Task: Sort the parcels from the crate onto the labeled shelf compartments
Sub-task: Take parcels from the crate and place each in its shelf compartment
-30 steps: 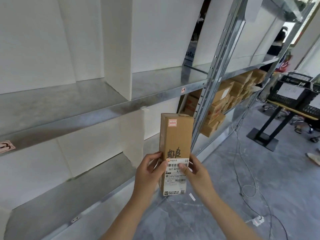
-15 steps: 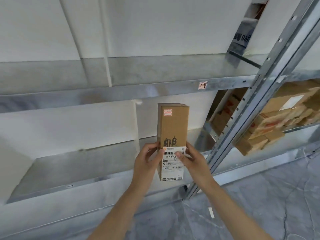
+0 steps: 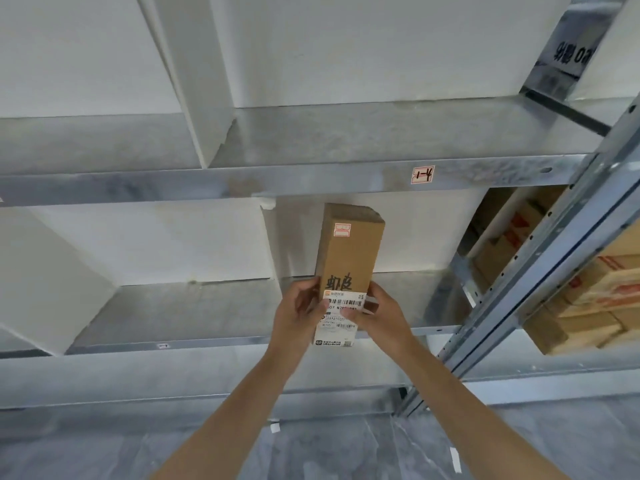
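Observation:
A tall brown cardboard parcel [image 3: 349, 251] with black handwriting and a white barcode label stands upright in both my hands, in front of the metal shelf [image 3: 214, 183]. My left hand [image 3: 298, 317] grips its lower left side with the thumb on the label. From the right, my right hand [image 3: 381, 318] grips the lower end, thumb across the label. A small compartment tag [image 3: 422, 174] is stuck on the upper shelf's front edge, above and right of the parcel. The crate is out of view.
White divider panels [image 3: 204, 77] split the shelves into compartments. A slanted perforated steel post [image 3: 540, 271] stands at the right; behind it several brown cartons [image 3: 602, 299] are stacked on a neighbouring rack. Grey floor lies below, with bits of white tape [image 3: 454, 459].
My view has turned to face the shelf squarely and moved closer. The parcel stays upright in both hands, now in front of the lower compartment under the tag.

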The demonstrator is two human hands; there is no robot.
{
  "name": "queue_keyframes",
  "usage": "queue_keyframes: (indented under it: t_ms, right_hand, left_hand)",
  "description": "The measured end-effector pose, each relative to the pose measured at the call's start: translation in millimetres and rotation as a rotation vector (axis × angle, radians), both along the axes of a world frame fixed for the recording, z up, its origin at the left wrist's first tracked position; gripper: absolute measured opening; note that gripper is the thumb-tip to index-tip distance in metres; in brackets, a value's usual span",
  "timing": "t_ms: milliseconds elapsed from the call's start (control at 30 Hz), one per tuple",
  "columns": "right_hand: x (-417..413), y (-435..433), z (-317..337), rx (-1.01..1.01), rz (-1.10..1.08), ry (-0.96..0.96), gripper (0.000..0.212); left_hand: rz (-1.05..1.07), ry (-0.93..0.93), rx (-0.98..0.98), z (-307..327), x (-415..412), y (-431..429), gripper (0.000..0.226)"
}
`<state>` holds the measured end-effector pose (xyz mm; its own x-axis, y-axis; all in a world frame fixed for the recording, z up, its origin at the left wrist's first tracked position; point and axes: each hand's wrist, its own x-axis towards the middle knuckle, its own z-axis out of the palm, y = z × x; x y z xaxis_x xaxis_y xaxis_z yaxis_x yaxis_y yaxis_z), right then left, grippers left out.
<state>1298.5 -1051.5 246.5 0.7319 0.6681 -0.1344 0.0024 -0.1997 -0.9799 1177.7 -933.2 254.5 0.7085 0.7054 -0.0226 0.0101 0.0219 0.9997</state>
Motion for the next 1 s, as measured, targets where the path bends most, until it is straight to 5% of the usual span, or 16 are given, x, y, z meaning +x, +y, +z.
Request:
queue_keyframes:
  t_ms: [400,767,1000]
  right_hand:
    - [32,28,-29,-0.026,0.048,-0.016,0.069]
    - [30,34,-44,-0.082,0.124,-0.269,0.077]
    - [23,38,-43,-0.111,0.138,-0.348,0.071]
  left_hand:
    - [0.122,0.036,0.048,-27,27,4,0.025]
    - [0.221,0.156,0.108,-38,26,4,0.055]
    - [0.197,0.229,0.153,-34,23,3,0.040]
